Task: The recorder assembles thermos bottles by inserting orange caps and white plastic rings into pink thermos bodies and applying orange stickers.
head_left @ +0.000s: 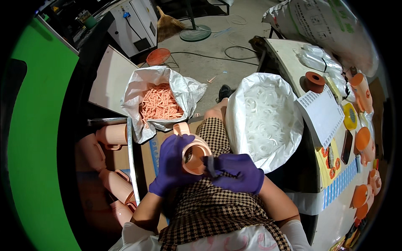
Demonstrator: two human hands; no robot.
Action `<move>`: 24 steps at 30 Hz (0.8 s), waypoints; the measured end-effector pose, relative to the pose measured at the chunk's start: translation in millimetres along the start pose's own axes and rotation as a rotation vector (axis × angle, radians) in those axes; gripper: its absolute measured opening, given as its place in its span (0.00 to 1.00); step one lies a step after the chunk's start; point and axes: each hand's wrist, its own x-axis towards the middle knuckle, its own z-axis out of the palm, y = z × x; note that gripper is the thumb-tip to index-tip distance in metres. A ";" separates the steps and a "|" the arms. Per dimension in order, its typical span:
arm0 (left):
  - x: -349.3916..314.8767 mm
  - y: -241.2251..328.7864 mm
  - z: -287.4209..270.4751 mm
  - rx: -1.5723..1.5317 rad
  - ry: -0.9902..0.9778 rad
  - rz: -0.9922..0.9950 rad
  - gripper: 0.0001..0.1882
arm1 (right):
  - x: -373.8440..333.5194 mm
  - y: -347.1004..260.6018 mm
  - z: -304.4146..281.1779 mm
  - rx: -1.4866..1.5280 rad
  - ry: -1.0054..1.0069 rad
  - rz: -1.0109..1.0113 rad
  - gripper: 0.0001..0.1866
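Purple gloves cover both my hands. My left hand (pixel 169 161) is wrapped round a peach plastic jug (pixel 201 144), held over my lap with its round opening facing up and its handle pointing away from me. At the jug's right rim is my right hand (pixel 239 173), its fingers closed on a small dark-grey tool (pixel 210 165). Motion blurs the tool, so its kind is unclear, and I cannot tell whether it touches the rim. Several more peach jugs (pixel 116 185) lie in a bin to my left.
Ahead on the left stands a white sack (pixel 138 75) of peach plastic pieces (pixel 161 104); ahead on the right, another white sack (pixel 238 121) holds clear plastic rings (pixel 268 117). A white table (pixel 289 54) on the right carries a tape roll (pixel 314 81), a paper sheet (pixel 321 117) and peach items.
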 end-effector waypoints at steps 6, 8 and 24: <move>1.4 8.9 7.3 0.082 -0.031 0.138 0.46 | 10.4 10.9 32.3 -0.449 -0.047 0.247 0.10; 2.2 13.8 10.3 0.107 -0.055 0.134 0.47 | 11.8 12.2 38.4 -0.513 -0.044 0.273 0.10; 18.0 46.9 35.2 0.185 -0.256 0.271 0.39 | -43.3 35.4 31.8 -0.389 -0.022 0.074 0.12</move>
